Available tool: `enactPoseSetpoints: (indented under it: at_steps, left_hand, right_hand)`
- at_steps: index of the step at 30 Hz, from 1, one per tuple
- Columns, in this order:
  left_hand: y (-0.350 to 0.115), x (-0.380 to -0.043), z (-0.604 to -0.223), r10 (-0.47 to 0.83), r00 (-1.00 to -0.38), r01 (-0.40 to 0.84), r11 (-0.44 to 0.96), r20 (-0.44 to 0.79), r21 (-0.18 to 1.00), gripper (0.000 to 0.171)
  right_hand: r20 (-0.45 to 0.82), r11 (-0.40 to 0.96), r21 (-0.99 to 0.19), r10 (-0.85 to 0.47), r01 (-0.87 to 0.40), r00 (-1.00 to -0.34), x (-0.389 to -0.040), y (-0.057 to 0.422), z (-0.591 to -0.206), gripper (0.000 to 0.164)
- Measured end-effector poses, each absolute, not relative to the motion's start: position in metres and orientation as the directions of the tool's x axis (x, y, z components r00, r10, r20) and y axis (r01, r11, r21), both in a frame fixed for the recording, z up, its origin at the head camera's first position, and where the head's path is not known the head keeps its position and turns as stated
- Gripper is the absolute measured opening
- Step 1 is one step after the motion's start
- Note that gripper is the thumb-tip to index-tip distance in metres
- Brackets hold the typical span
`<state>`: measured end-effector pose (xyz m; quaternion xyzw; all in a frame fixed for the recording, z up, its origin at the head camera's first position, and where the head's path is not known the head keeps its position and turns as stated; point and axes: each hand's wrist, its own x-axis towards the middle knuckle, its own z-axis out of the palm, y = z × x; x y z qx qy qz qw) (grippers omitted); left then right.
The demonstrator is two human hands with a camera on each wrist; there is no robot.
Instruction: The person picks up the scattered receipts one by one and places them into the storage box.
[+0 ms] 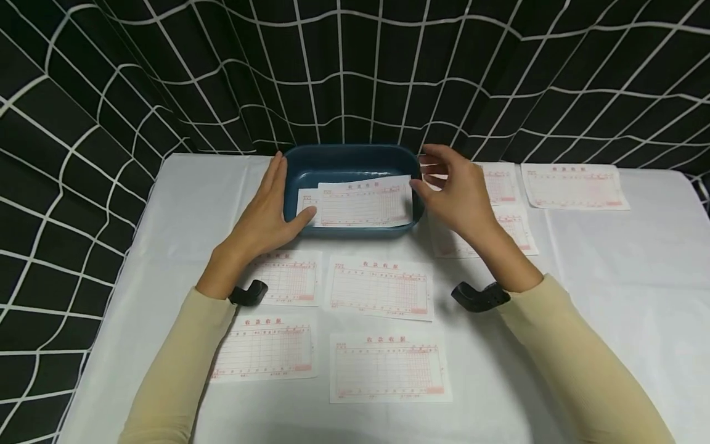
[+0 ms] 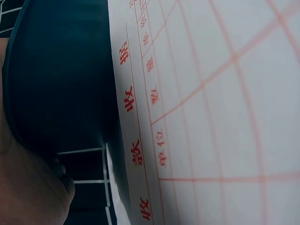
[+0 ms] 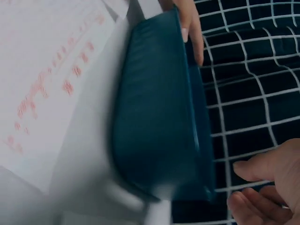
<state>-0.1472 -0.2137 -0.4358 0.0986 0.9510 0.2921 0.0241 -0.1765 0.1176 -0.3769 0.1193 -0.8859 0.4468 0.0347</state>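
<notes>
A dark blue plastic basin (image 1: pixel 349 161) stands at the back of the table. In it lie a printed paper slip (image 1: pixel 366 203) with red lines and, partly beneath it, another slip (image 1: pixel 307 198). My left hand (image 1: pixel 266 213) rests along the basin's left end, fingers straight and thumb over the front rim beside the slips. At the basin's right end is my right hand (image 1: pixel 463 194), its fingers loosely bent and thumb near the top slip's right edge. The right wrist view shows that right hand (image 3: pixel 267 187) with nothing between thumb and fingers, a little off the basin (image 3: pixel 154 103).
Several similar red-printed slips lie flat on the white table (image 1: pixel 627 296): some in front of the basin, such as a slip (image 1: pixel 391 370) near the front, others to its right, including one far slip (image 1: pixel 574 185). Black cloth with white grid lines (image 1: pixel 355 74) hangs behind and left.
</notes>
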Motion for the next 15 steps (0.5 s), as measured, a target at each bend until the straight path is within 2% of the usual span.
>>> enactPoseSetpoints:
  at_steps: [6,15]
  left_hand:
    - [-0.213,-0.149,-0.433,0.197,-0.980,0.169,0.812,0.011,0.559,0.106]
    - [-0.213,-0.148,-0.436,0.193,-0.981,0.164,0.808,0.009,0.566,0.106]
  right_hand:
    - [0.226,0.590,-0.763,-0.142,-0.265,-0.964,-0.163,0.129,-0.363,0.049]
    - [0.258,0.563,-0.748,-0.239,-0.351,-0.936,-0.132,0.139,-0.377,0.045]
